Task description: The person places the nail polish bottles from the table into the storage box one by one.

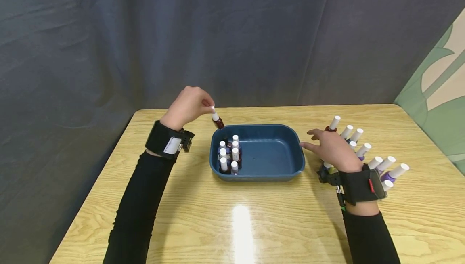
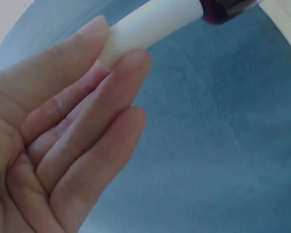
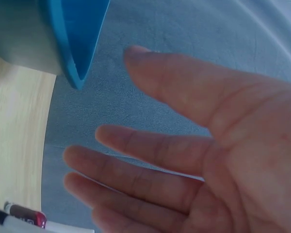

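My left hand (image 1: 191,104) pinches the white cap of a dark red nail polish bottle (image 1: 218,123) between thumb and fingertips. The bottle hangs tilted, glass end down, by the back left corner of a blue plastic tray (image 1: 258,177). In the left wrist view the white cap (image 2: 157,24) lies between the fingertips, and the glass is cut off by the frame. My right hand (image 1: 332,149) is held with fingers spread and nothing in them, beside the tray's right rim. In the right wrist view its palm (image 3: 252,160) and relaxed fingers show.
Several white-capped polish bottles (image 1: 235,154) stand in two rows at the tray's left end. More bottles (image 1: 397,171) stand on the wooden table (image 1: 196,219) at the right, partly hidden by my right hand and wrist. A dark grey cloth (image 1: 232,46) hangs behind the table.
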The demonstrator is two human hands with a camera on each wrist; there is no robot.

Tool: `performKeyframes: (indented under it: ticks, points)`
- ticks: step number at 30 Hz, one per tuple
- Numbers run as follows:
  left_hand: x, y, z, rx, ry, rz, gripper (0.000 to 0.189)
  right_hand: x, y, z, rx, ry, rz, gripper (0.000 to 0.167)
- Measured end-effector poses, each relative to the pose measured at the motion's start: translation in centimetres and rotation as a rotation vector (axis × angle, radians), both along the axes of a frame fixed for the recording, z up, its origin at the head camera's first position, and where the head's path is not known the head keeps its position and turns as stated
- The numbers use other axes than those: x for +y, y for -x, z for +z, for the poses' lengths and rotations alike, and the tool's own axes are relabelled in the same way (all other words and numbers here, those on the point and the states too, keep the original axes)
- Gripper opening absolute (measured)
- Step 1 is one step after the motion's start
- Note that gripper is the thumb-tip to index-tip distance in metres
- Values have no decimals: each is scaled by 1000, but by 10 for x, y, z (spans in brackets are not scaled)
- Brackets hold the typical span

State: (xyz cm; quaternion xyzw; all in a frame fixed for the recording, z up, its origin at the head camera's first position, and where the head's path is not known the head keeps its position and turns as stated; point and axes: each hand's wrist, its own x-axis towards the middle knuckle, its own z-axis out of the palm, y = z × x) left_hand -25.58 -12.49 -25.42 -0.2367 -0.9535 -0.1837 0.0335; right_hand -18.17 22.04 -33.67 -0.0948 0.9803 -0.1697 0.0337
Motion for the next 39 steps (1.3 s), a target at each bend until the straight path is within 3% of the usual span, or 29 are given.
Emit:
performKeyframes:
  ticks: [13,21,29,39]
  points:
    - [36,17,-7,-94,15,62,15,0,1,0,-5,-5,-11,55]
    - [58,22,-8,-122,52,37,17,2,-1,0,-1,-2,-9,54]
    - [76,26,-22,-151,135,41,17,3,-2,0,-9,1,-11,55]
    - [81,25,-37,-154,225,55,22,1,-1,1,-17,2,-6,55]
